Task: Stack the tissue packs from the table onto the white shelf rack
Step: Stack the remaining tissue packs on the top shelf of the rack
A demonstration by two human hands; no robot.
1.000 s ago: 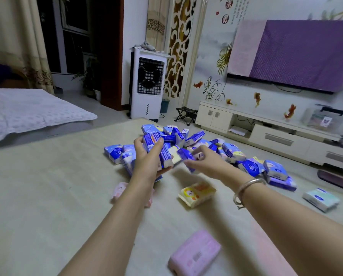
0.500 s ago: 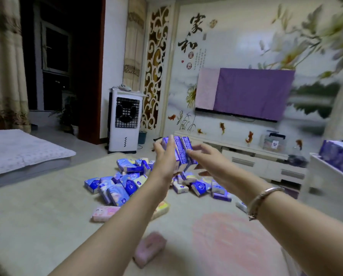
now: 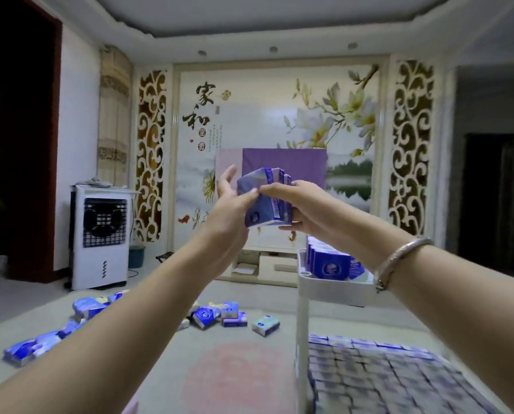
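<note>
Purple-blue plastic-wrapped tissue packs (image 3: 264, 201), a small bunch of about three held side by side on end, are up in mid-air between both hands, above the far end of the white shelf rack (image 3: 302, 294). Each pack is a flat glossy rectangle with a white barcode strip down one narrow edge and a round emblem near the bottom of its face. The right hand (image 3: 297, 201) grips the bunch, fingers laid over the top edge and thumb under the bottom. The left hand (image 3: 228, 204) touches the near face of the bunch with its fingertips, the other fingers straight and spread; it does not close round the packs. A silver metal bangle (image 3: 399, 259) circles the right wrist.

On the rack's upper tray, a row of the same purple-blue packs (image 3: 330, 264) stands upright against the far left corner. The lower tier holds a dense, blurred grid of packs (image 3: 384, 375) set on edge, filling it from the left rim rightward.

More loose packs (image 3: 217, 316) lie scattered near the far edge of the beige table (image 3: 130, 354), some flat, some tilted; another cluster (image 3: 40, 345) trails toward the left edge. One pale teal pack (image 3: 265, 325) lies nearest the rack's post, apart from it. A faded pink round patch (image 3: 237, 380) marks the table's near middle.
</note>
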